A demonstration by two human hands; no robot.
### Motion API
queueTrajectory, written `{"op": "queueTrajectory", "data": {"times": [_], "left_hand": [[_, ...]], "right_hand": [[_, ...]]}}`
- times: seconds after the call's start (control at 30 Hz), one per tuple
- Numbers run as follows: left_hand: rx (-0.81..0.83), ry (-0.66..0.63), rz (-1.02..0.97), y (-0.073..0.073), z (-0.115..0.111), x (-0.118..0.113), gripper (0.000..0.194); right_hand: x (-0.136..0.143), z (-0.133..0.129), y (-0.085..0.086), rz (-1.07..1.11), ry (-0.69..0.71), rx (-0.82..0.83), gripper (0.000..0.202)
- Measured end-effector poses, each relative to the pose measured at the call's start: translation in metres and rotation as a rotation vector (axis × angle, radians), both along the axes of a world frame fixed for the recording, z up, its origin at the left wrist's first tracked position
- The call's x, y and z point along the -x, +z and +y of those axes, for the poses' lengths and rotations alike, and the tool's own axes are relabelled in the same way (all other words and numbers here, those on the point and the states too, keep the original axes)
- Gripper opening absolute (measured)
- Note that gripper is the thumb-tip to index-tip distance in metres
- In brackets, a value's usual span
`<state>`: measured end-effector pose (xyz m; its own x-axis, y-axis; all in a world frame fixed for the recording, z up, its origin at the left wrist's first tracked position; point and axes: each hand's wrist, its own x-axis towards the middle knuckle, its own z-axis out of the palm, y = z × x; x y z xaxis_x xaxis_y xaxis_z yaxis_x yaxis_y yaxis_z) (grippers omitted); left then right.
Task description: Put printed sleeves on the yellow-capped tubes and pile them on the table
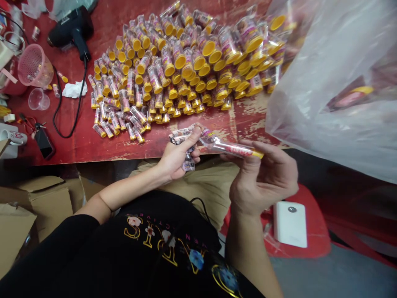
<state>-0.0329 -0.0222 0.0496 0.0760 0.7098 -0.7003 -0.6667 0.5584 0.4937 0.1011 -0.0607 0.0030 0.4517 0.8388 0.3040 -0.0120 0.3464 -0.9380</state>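
My left hand (175, 160) is closed around a bunch of printed clear plastic sleeves (188, 164), with the thumb pressed on top. In my right hand (263, 180) is a clear tube (231, 148) with a yellow cap and red lettering, gripped near its capped end between thumb and fingers. The tube lies tilted, its other end pointing toward my left hand. A loose clear sleeve (208, 136) with purple print is around or against that end; I cannot tell how far it covers the tube. Just beyond my hands lies a big pile of yellow-capped tubes (186, 62).
A black heat gun (72, 31) rests on the red table (74, 149), its cord looping down. Left of it are a pink basket (35, 64), a clear cup (39, 99) and crumpled tissue (74, 89). A large plastic bag (338, 54) fills the right. A white power bank (290, 225) lies on a red stool.
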Motion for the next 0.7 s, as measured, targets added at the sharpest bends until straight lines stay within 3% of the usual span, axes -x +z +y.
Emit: {"op": "queueTrajectory", "data": {"times": [0.13,0.27,0.4,0.6,0.7], "left_hand": [[-0.048,-0.015,0.043,0.003,-0.004,0.000,0.039],[-0.090,-0.019,0.070,0.005,-0.008,0.001,0.042],[-0.139,-0.025,0.054,0.006,-0.011,0.003,0.044],[-0.207,-0.073,0.087,0.002,-0.014,0.000,0.047],[-0.237,-0.102,0.108,0.001,-0.014,-0.001,0.050]], "right_hand": [[-0.003,-0.013,0.000,-0.127,0.062,0.020,0.036],[-0.003,-0.023,0.001,-0.158,0.074,0.069,0.037],[-0.001,-0.028,0.001,-0.230,0.080,0.001,0.045],[-0.001,-0.032,-0.001,-0.457,-0.087,-0.164,0.050],[0.001,-0.031,-0.002,-0.377,0.006,-0.037,0.047]]}}
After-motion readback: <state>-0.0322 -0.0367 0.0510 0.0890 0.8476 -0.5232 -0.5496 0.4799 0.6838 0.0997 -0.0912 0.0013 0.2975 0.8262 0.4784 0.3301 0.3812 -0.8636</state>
